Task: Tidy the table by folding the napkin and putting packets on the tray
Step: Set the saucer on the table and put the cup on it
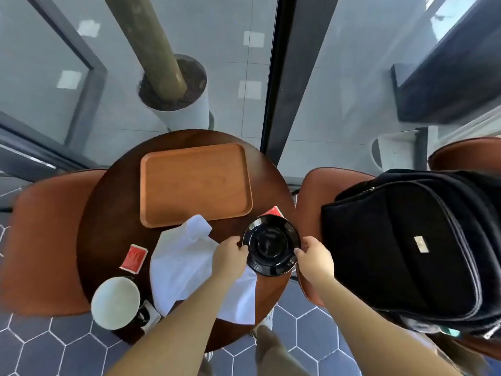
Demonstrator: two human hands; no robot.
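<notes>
A black saucer (271, 245) is held above the right side of the round table, my left hand (229, 257) gripping its left rim and my right hand (315, 257) its right rim. A crumpled white napkin (184, 264) lies spread under my left forearm. One red packet (133, 258) lies left of the napkin. A second red packet (271, 211) peeks out behind the saucer. The wooden tray (195, 185) sits at the far side with nothing on it.
A white cup with a dark handle (116, 302) stands at the near left edge of the dark round table (108, 213). Brown chairs flank the table; the right one carries a black backpack (406, 245). A planter (176, 88) stands beyond the glass.
</notes>
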